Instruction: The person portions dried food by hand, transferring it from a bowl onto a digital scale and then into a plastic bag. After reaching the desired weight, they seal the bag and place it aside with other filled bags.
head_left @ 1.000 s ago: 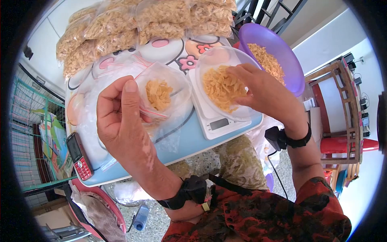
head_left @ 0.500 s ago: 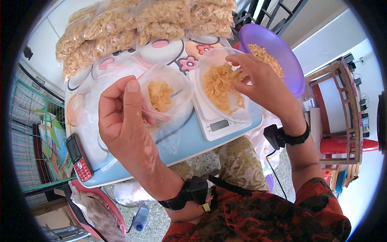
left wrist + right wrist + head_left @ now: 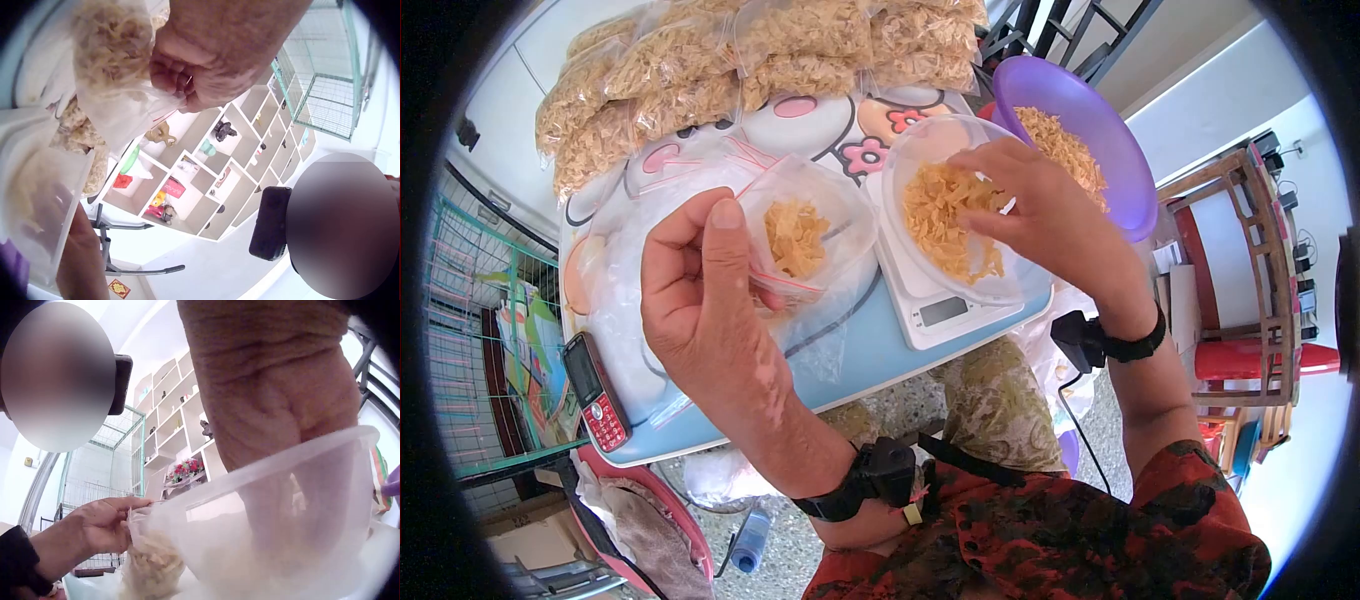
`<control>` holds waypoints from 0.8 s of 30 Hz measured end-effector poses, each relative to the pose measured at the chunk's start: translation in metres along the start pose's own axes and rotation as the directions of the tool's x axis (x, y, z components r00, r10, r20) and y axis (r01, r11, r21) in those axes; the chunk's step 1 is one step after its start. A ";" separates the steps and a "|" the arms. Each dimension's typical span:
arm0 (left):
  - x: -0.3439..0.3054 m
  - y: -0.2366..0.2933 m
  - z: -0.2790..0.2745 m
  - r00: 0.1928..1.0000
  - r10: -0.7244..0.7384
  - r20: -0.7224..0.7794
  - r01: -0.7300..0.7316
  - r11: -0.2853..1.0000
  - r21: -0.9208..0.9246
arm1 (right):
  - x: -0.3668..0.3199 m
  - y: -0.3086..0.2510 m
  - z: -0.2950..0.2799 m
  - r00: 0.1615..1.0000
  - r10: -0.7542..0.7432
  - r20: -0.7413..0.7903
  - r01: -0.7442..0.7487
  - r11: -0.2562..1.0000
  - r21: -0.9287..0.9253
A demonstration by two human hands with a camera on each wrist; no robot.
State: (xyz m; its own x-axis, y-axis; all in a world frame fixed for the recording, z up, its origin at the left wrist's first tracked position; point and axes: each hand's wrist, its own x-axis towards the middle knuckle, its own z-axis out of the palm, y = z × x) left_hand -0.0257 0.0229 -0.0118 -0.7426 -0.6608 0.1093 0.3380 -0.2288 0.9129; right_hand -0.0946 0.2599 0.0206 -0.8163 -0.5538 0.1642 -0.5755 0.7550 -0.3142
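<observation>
My left hand (image 3: 710, 270) pinches the red-striped edge of a clear zip bag (image 3: 840, 200), with tan dried flakes (image 3: 795, 238) showing inside it. In the left wrist view the bag (image 3: 115, 119) hangs from those fingers. A translucent plastic bowl (image 3: 910, 140) sits on a white kitchen scale (image 3: 905, 305), and more dried flakes (image 3: 935, 215) lie in it. Reaching over the rim, my right hand (image 3: 1050, 220) curls thumb and fingers round some of these flakes. Through the wall of the bowl (image 3: 281, 494), the right wrist view shows the fingers pointing down, their tips blurred.
Filled clear bags (image 3: 800, 50) are stacked along the table's far side. To the right stands a purple basin (image 3: 1125, 165) of dried flakes. Loose zip bags (image 3: 615, 270) lie at the left, and a red phone (image 3: 597, 390) is by the table's left edge.
The right hand has drawn its fingers and thumb back from deeper among the flakes, then shifted slightly left over the bowl. The left hand keeps its grip on the bag, nearly still.
</observation>
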 end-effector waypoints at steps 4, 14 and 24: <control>0.001 0.000 0.000 1.000 -0.002 0.001 0.002 1.000 0.003 | -0.001 -0.004 0.005 0.999 -0.039 0.028 0.040 0.998 -0.050; 0.002 -0.001 -0.003 1.000 -0.002 0.015 0.003 1.000 -0.020 | -0.001 0.005 -0.004 0.992 -0.012 -0.124 0.019 0.999 0.049; 0.003 -0.002 -0.005 1.000 -0.001 0.006 0.001 1.000 -0.002 | -0.011 -0.007 -0.015 0.996 0.022 0.086 -0.025 0.999 0.030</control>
State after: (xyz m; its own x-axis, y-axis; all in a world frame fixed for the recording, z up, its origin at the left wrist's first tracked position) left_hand -0.0258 0.0182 -0.0149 -0.7465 -0.6560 0.1112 0.3383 -0.2303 0.9124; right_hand -0.0822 0.2662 0.0345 -0.8215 -0.5651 0.0765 -0.5534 0.7575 -0.3463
